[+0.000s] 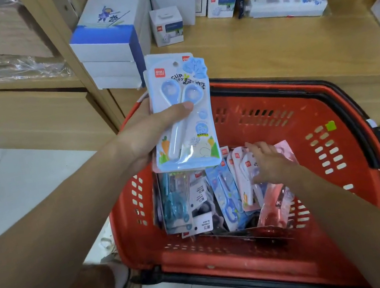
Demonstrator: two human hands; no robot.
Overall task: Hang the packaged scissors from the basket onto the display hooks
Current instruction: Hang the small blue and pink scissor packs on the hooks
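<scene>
Blue scissors packs (182, 115) — seemingly several, stacked — gripped in left hand (145, 136) above red basket (328, 109), gathered for hanging. Right hand (270, 163): fingers spread on loose packs (227, 195) inside — likely choosing another.

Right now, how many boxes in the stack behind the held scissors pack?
3: blue-banded top box, white middle box beneath, bottom box under that, beside the scissors pack. Others may be hidden.

Pale tiled floor (15, 176), wooden shelving (267, 42), drawer cabinet (30, 119)
</scene>
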